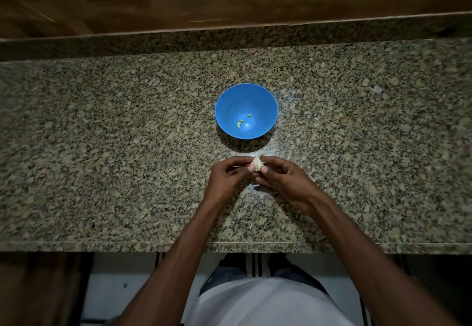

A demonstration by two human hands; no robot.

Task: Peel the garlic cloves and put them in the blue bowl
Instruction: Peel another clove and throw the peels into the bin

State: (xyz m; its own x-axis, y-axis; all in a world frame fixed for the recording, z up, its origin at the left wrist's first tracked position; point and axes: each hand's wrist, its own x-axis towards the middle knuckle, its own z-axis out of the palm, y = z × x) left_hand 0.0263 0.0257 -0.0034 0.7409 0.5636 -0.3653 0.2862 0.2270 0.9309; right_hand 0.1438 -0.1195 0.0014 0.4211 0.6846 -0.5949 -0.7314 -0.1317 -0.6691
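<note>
A blue bowl [224,101] stands in the middle of the speckled granite counter, with a few small pale garlic pieces [240,123] on its bottom. Just in front of the bowl, a whitish garlic bulb [256,164] with papery skin and a curled tip is held between both hands. My left hand [227,176] pinches its left side with thumb and fingers. My right hand [282,176] grips its right side, thumb on the front. Part of the garlic is hidden by the fingertips.
The granite counter [102,147] stretches wide to both sides, with a raised granite ledge [229,38] and a wooden wall behind it. A small white scrap of skin [256,185] lies under my hands. The counter's front edge [127,246] runs near my body.
</note>
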